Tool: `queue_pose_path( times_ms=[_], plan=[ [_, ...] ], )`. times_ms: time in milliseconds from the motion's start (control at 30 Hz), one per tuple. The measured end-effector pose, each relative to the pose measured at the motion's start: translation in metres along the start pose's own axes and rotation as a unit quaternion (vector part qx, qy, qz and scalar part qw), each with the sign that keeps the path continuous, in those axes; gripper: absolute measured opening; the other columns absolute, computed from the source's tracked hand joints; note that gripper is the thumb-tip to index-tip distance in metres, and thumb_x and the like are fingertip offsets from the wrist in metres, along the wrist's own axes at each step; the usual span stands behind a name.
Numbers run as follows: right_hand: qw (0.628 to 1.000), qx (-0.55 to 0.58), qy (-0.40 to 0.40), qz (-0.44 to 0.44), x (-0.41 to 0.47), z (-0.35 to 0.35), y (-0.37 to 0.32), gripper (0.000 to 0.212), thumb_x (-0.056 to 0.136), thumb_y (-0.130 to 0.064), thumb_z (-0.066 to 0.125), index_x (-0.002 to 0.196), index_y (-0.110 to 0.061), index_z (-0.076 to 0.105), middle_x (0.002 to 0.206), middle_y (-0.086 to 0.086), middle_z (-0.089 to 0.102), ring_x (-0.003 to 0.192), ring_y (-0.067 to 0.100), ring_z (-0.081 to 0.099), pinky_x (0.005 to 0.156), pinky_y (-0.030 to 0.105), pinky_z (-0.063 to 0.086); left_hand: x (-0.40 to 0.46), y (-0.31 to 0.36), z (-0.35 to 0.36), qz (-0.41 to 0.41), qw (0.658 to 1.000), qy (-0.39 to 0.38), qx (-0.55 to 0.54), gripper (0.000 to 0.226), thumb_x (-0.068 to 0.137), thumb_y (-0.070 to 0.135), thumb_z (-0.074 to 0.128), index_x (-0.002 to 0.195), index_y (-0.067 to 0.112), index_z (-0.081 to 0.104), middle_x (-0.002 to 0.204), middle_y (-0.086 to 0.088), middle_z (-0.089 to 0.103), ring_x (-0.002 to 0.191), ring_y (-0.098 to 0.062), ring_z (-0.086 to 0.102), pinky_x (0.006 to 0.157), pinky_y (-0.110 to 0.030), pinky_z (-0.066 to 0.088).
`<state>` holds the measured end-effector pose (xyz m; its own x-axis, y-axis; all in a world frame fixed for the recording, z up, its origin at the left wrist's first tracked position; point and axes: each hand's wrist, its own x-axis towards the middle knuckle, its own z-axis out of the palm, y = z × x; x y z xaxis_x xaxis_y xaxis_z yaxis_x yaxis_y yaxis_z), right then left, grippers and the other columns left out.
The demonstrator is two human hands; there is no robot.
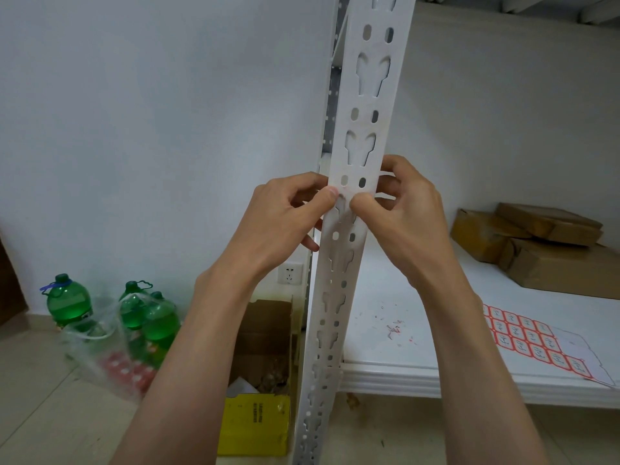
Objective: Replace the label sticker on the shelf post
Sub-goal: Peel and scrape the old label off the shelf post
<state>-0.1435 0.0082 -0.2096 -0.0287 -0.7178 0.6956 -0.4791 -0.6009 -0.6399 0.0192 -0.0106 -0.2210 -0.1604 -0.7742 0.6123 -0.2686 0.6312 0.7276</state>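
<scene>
Both hands grip the shelf post (pixel 349 209); left hand (pixel 285 213) and right hand (pixel 399 209) press thumbs on residue; better scrape gently until clean, then take new label from sticker sheet (pixel 533 340), right of post.

I note the shelf post (pixel 349 250) white, punched with a repeating pattern of oval and keyhole slots above and below my fingertips (pixel 330 193). Right of my fingers, the sticker sheet (pixel 533 340) shows red-bordered labels in a grid. Left and below, the bottles (pixel 68 302) are green and the box (pixel 255 424) yellow.
</scene>
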Motion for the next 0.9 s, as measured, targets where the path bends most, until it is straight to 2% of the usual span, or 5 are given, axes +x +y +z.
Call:
queue_pose_path(
  times_ms=[100,333,667,800,900],
  plan=[
    [0.993,0.111,0.006,0.046,-0.004,-0.005,0.000,0.026,0.097,-0.019,0.057,0.112,-0.040,0.059,0.088,-0.024,0.074,0.089,0.002,0.072,0.073,0.021,0.058,-0.002,0.002,-0.002,-0.003,1.000,-0.006,-0.006,0.023,0.101,0.028,0.053,0.112,0.018,0.070,0.099,0.003,0.072,0.081,-0.014,0.072,0.057,-0.028,0.061],
    [0.952,0.252,0.137,0.111,-0.013,-0.017,0.019,0.025,0.100,0.002,0.047,0.095,0.003,0.071,0.094,0.027,0.070,0.081,0.033,0.075,0.079,0.044,0.063,-0.005,0.004,0.001,0.011,1.000,0.010,-0.006,0.026,0.099,0.026,0.057,0.122,0.022,0.067,0.104,0.006,0.072,0.090,-0.012,0.069,0.066,-0.028,0.062],
    [0.960,0.225,0.088,0.139,-0.023,-0.028,0.041,0.009,0.087,0.000,0.072,0.094,0.005,0.074,0.083,0.022,0.072,0.071,0.027,0.071,0.073,0.033,0.063,-0.007,0.004,0.003,0.020,0.999,0.019,0.036,0.030,0.092,0.037,0.068,0.121,0.031,0.066,0.104,0.017,0.072,0.089,-0.001,0.067,0.081,-0.028,0.058],
    [0.972,0.085,0.104,0.191,-0.024,-0.033,0.066,0.015,0.078,-0.014,0.085,0.078,-0.007,0.071,0.069,0.006,0.071,0.058,0.012,0.063,0.060,0.022,0.056,-0.008,0.007,0.004,0.018,0.999,0.017,0.036,0.035,0.089,0.040,0.070,0.122,0.029,0.066,0.106,0.017,0.072,0.088,0.001,0.067,0.079,-0.019,0.055],
    [0.971,-0.011,0.097,0.218,-0.029,-0.034,0.087,0.011,0.089,-0.010,0.075,0.080,-0.015,0.076,0.075,0.006,0.074,0.060,0.011,0.063,0.056,0.018,0.054,-0.009,0.009,0.004,0.020,0.999,0.016,0.024,0.033,0.088,0.041,0.072,0.119,0.030,0.067,0.104,0.018,0.072,0.086,0.000,0.067,0.078,-0.015,0.055]
  ],
)
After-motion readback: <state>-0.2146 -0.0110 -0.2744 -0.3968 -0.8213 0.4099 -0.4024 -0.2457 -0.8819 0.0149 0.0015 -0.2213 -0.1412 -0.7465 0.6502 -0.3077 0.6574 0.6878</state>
